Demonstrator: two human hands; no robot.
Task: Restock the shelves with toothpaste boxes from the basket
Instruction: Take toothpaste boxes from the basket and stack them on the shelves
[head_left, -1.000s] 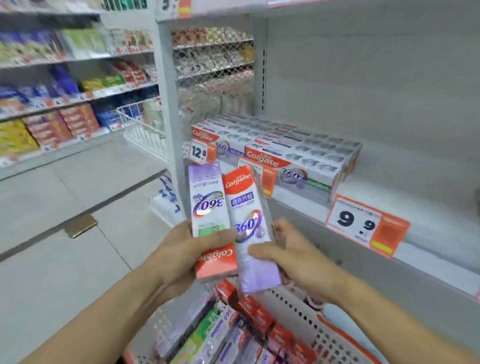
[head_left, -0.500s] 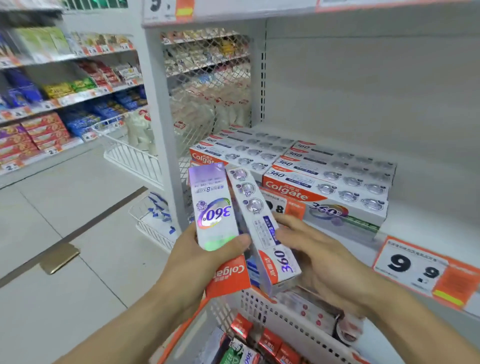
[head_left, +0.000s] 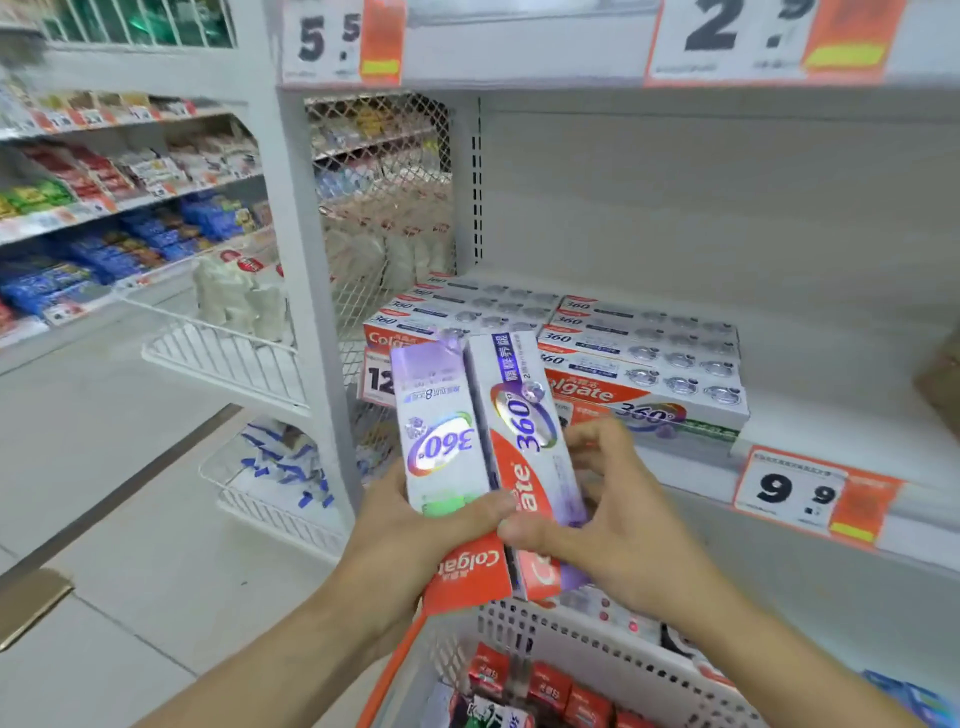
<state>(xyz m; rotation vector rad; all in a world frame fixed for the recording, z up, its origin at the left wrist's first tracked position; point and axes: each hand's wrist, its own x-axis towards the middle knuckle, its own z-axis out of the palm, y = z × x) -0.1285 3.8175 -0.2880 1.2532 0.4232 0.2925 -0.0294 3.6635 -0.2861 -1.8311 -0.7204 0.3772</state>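
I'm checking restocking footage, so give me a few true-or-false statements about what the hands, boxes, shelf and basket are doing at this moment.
1. Both hands hold toothpaste boxes. True: the left hand grips the left box and the right hand grips the right box.
2. The two held boxes are already lying on the shelf. False: they are held upright in front of it, above the basket.
3. The shelf already carries stacked toothpaste boxes. True.
4. The basket is empty. False: red-ended boxes show inside it.
5. The price tag below the shelf's right part reads 12.8. False: it reads 9.9.
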